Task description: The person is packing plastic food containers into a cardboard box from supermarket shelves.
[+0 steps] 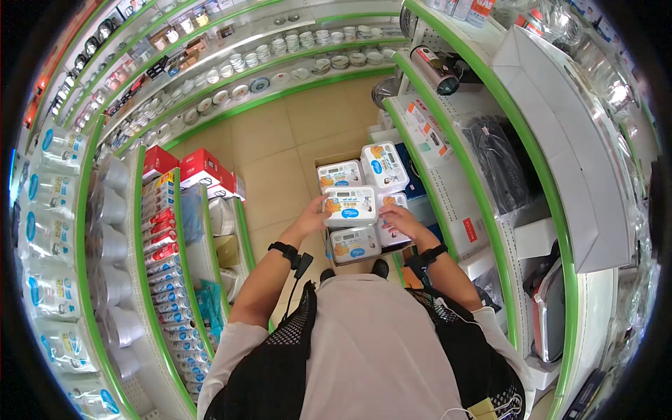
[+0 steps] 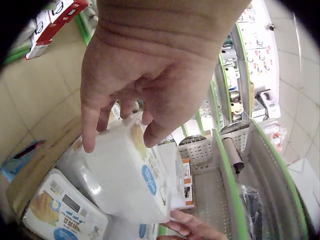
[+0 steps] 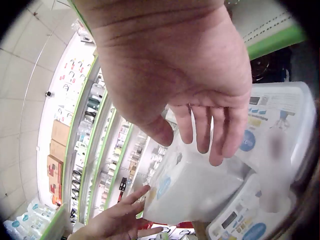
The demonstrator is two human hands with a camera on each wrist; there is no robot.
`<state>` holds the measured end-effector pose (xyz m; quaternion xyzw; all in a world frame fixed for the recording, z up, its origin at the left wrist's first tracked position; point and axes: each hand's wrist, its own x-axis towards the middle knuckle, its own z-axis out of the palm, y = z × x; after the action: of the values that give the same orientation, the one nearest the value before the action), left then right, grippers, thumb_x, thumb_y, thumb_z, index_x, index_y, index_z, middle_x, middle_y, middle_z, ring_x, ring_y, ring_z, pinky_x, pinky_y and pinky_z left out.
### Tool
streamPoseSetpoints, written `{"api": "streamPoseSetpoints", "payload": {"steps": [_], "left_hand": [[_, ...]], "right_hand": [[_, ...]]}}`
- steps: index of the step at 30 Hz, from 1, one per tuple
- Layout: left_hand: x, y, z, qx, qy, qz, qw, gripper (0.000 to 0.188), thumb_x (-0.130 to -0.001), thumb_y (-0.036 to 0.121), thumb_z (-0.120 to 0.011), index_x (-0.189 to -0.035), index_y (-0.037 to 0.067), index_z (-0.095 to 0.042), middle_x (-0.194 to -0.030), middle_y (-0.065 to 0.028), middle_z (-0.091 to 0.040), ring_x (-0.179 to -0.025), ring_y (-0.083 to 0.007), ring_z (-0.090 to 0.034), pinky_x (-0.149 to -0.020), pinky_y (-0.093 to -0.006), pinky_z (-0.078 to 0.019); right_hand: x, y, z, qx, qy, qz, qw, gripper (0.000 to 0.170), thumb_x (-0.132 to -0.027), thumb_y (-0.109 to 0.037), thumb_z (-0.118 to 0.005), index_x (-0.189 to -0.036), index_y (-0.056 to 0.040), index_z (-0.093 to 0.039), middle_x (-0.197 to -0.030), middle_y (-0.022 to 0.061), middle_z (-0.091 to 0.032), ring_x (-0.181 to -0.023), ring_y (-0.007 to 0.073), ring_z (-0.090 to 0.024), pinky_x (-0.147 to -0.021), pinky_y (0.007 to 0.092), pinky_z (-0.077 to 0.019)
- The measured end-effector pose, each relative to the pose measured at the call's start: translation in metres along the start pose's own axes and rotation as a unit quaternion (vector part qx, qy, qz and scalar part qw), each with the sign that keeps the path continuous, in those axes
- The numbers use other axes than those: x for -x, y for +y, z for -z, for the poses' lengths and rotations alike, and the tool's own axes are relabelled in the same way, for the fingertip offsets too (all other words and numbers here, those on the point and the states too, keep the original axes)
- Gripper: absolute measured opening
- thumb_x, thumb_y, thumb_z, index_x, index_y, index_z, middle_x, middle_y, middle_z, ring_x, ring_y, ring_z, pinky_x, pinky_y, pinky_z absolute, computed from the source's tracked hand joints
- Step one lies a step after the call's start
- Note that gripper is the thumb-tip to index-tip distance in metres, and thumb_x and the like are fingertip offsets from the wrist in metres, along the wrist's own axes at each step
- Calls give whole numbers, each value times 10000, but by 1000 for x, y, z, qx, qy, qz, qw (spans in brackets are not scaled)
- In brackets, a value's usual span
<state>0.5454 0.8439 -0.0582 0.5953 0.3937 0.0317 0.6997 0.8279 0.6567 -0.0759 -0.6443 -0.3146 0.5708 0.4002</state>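
A white plastic box (image 1: 350, 206) with a printed lid, showing a blue logo and a dark display-like panel, sits above similar boxes in a cardboard carton (image 1: 329, 241). At its left end, my left hand (image 1: 313, 215) holds it between thumb and fingers. In the left wrist view this box (image 2: 125, 175) is tilted, its translucent side showing under the left hand (image 2: 150, 70). My right hand (image 1: 402, 222) is by the opposite end, fingers extended and loosely spread. From the right wrist, the right hand's fingers (image 3: 202, 130) overlap the box's upper edge.
More printed boxes (image 1: 383, 168) fill the carton around the held one. Green-edged shelves (image 1: 455, 189) with goods stand close on the right, others (image 1: 161, 259) on the left. Red boxes (image 1: 206, 171) lie at the left. Tiled floor (image 1: 266, 133) leads to bowl shelves behind.
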Motion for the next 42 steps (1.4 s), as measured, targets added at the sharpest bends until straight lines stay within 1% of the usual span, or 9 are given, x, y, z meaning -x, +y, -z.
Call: {"api": "streamPoseSetpoints", "payload": {"steps": [3,7,14,17,19,22,24,32,42], "left_hand": [[2,-11,-4,23,43,-44,998,686,-978,99,-597,-1597,193,-318,-1244,-82,-665,-1016,-189,-654,-783,-357,-558],[2,-18,-3,35,37,-52,997,716,-973,108,-603,-1611,186,-288,-1277,-90,-648,-1063,-191,-644,-817,-336,-555],[-2,-45,-9,12,-17,-93,995,819,-955,95,-607,-1644,153,-168,-1283,-82,-622,-978,-139,-608,-808,-268,-510],[-6,-45,-7,39,-9,-83,996,825,-951,87,-599,-1647,159,-163,-1270,-86,-620,-951,-145,-588,-814,-280,-506],[-7,-41,-3,60,-7,-55,997,822,-942,69,-593,-1644,143,-171,-1290,-97,-598,-940,-153,-569,-805,-303,-513],[0,-24,0,65,12,-36,997,806,-951,96,-590,-1644,177,-187,-1364,-97,-560,-969,-161,-559,-840,-321,-518],[0,-20,2,99,5,7,995,772,-996,108,-545,-1650,215,-147,-1575,-55,-403,-1342,-225,-473,-1089,-378,-419],[3,-51,3,146,-21,-44,988,718,-1026,169,-531,-1645,203,-169,-1621,-28,-345,-1468,-225,-346,-1170,-473,-314],[59,-34,-73,163,3,-120,979,691,-995,141,-550,-1624,163,-263,-1592,-53,-404,-1452,-223,-368,-1175,-404,-313]], "right_hand": [[0,11,13,-27,51,-7,998,346,-930,-166,-651,-1260,-69,-611,-1090,72,-692,-911,185,-687,-767,347,-563],[-31,84,47,114,222,121,961,359,-873,-187,-657,-1199,-38,-650,-1048,176,-710,-982,324,-693,-865,413,-551],[22,88,26,323,284,73,900,382,-802,-133,-670,-1170,-29,-672,-1165,278,-663,-1046,473,-627,-994,489,-489],[26,69,11,345,278,183,878,476,-837,-140,-669,-1300,-39,-621,-1228,255,-655,-1071,406,-647,-986,448,-495],[26,25,-13,15,90,76,993,609,-878,-152,-671,-1456,-51,-505,-1280,206,-652,-1120,326,-645,-993,398,-491],[20,-15,-31,82,5,84,993,722,-933,-202,-675,-1580,-138,-361,-1381,145,-595,-1126,199,-614,-834,316,-519],[12,-19,-39,127,27,65,989,712,-943,-204,-664,-1582,-141,-357,-1347,149,-614,-1101,200,-621,-801,318,-519],[10,-14,-33,183,2,75,980,657,-961,-204,-642,-1569,-161,-397,-1229,162,-662,-987,218,-640,-694,346,-524],[16,19,1,273,-36,103,956,706,-942,-187,-641,-1569,-45,-349,-1511,226,-487,-1278,293,-559,-1075,353,-435]]}}
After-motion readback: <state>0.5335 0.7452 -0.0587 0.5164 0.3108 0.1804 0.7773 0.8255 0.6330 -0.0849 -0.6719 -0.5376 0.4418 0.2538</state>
